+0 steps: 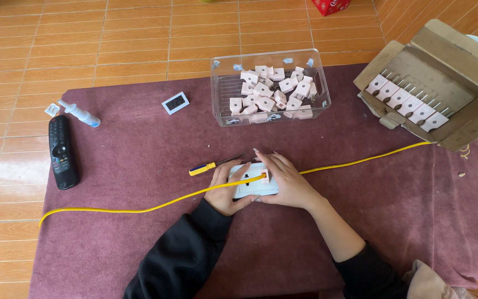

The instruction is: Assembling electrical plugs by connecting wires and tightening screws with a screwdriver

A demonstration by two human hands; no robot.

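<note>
Sleeves (195,254): black, nearest cam.
L hand (223,191): grips white socket block (253,188), mat (139,166) centre.
R hand (286,180): fingers curled over block, pressing pink plug (263,177).
Around: yellow cable (139,207) across mat, screwdriver (208,167) just behind, clear bin (270,88), cardboard box (438,88), remote (62,152).

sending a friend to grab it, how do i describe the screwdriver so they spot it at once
On the maroon cloth, look just left of the hands pressing the white socket block. The small screwdriver lies there above the yellow cable, the only tool with a yellow-and-blue handle.

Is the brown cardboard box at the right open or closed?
Open: the brown cardboard box has its flaps spread, showing a row of pale pink plugs inside.
</note>
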